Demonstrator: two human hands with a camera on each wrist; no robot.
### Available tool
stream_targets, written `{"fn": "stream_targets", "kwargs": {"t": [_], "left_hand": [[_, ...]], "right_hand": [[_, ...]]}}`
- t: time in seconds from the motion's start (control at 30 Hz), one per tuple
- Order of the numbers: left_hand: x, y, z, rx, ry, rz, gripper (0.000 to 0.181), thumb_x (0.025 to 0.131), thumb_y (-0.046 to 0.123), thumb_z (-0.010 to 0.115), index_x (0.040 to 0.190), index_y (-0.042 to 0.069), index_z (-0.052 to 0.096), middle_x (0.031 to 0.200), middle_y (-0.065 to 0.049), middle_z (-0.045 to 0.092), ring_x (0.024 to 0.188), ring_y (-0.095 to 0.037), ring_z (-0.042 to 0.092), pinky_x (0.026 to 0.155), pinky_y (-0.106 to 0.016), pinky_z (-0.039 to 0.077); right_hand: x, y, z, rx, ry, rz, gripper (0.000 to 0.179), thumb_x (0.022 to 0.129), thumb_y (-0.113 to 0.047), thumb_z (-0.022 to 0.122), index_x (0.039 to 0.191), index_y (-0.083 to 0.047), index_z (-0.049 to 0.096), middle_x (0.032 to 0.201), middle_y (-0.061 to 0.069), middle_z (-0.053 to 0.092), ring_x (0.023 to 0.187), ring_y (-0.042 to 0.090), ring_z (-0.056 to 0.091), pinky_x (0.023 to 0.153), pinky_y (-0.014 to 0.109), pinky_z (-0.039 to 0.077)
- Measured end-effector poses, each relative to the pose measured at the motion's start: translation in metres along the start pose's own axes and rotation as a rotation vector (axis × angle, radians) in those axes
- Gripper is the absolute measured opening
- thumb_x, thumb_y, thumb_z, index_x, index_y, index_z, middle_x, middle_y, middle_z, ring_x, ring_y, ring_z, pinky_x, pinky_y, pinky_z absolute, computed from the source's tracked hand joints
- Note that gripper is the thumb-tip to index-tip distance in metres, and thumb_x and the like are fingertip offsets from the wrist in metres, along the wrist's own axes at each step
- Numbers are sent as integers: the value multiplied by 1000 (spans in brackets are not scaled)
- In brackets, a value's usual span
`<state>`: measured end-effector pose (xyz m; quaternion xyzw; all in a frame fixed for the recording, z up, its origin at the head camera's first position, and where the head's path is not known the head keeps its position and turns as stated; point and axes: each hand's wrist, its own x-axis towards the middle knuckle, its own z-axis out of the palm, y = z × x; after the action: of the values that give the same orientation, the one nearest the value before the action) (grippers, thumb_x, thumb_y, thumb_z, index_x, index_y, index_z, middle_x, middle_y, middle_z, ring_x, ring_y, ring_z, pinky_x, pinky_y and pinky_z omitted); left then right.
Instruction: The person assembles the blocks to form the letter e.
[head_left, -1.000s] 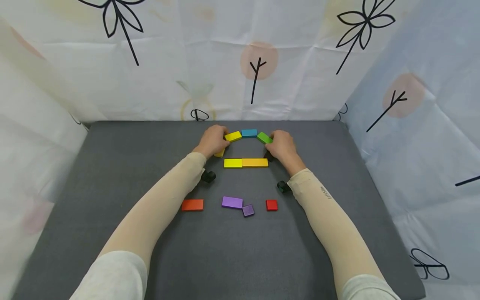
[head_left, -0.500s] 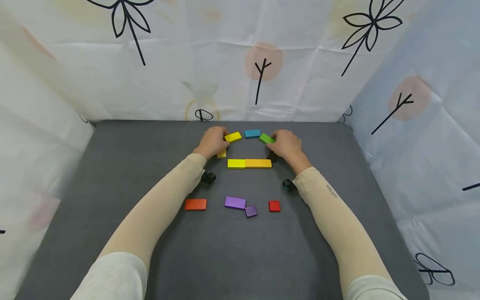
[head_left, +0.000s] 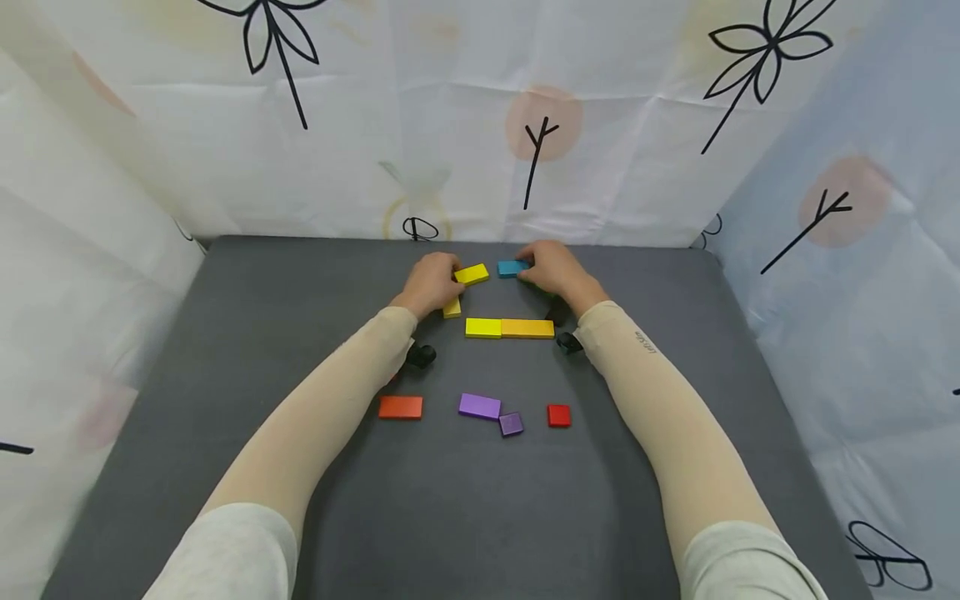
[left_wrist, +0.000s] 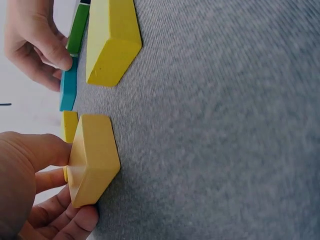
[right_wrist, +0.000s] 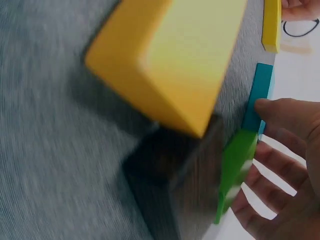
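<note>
At the table's far side my left hand pinches a pale yellow block, thumb on one side and fingers on the other. A brighter yellow block lies just beyond it, partly behind the fingers. My right hand pinches a blue block between thumb and index finger. Its other fingers extend along the back of a green block, which meets the blue one's end. A gap separates the blue block from the bright yellow one. A dark block lies beside the green one, largely hidden by my wrist in the head view.
A yellow block and an orange-yellow block lie end to end in front of the hands. Nearer are an orange block, two purple blocks and a red block. A patterned cloth hangs behind the table.
My right hand has left its grip on the green block and moved up and left onto the blue block. A gap has opened between blue and yellow. The left hand stays put.
</note>
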<state>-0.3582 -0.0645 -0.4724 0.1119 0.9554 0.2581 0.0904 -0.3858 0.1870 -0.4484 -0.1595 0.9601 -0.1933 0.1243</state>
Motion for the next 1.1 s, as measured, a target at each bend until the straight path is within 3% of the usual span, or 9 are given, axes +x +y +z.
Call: {"fn": "stream_targets", "kwargs": {"t": [0.3, 0.47, 0.67, 0.77, 0.87, 1.1], "left_hand": [[1, 1, -2, 5, 7, -7, 34, 104, 15, 74, 134, 0, 72, 121, -15, 70, 104, -29, 64, 96, -44, 54], [-1, 2, -2, 3, 1, -15, 33, 104, 16, 74, 133, 1, 72, 120, -14, 71, 104, -29, 64, 96, -44, 54], [-1, 2, -2, -23, -13, 1, 32, 104, 16, 74, 131, 1, 72, 119, -15, 70, 104, -29, 64, 95, -45, 55], [-1, 1, -2, -26, -16, -8, 29, 104, 16, 73, 129, 1, 73, 118, -14, 70, 103, -29, 64, 94, -45, 55], [-1, 1, -2, -20, -20, -17, 29, 104, 15, 73, 129, 2, 73, 118, -14, 70, 103, -29, 63, 95, -45, 54], [1, 5, 0, -3, -20, -16, 31, 104, 17, 73, 131, 2, 73, 119, -13, 70, 104, -29, 63, 96, -45, 54]], "right_hand": [[1, -9, 8, -18, 33, -14, 38, 106, -22, 74, 141, -7, 73, 134, 13, 70, 113, 29, 63, 102, 46, 52], [-2, -8, 3, 8, -4, -17, 45, 107, -26, 72, 147, -7, 68, 137, 16, 67, 117, 31, 62, 102, 48, 52], [-22, 5, -19, -8, 8, 185, 52, 104, -38, 73, 145, -6, 67, 141, 17, 66, 123, 37, 62, 102, 58, 51], [-31, 12, -23, -36, -37, 249, 51, 102, -38, 77, 139, -5, 70, 136, 16, 68, 118, 38, 63, 101, 59, 50], [-36, 15, -20, -48, -62, 240, 48, 101, -35, 79, 138, -5, 70, 131, 16, 68, 112, 37, 63, 100, 60, 48], [-42, 14, -13, -36, 4, 203, 38, 101, -28, 79, 132, -5, 74, 126, 15, 70, 106, 36, 64, 96, 59, 49]]}}
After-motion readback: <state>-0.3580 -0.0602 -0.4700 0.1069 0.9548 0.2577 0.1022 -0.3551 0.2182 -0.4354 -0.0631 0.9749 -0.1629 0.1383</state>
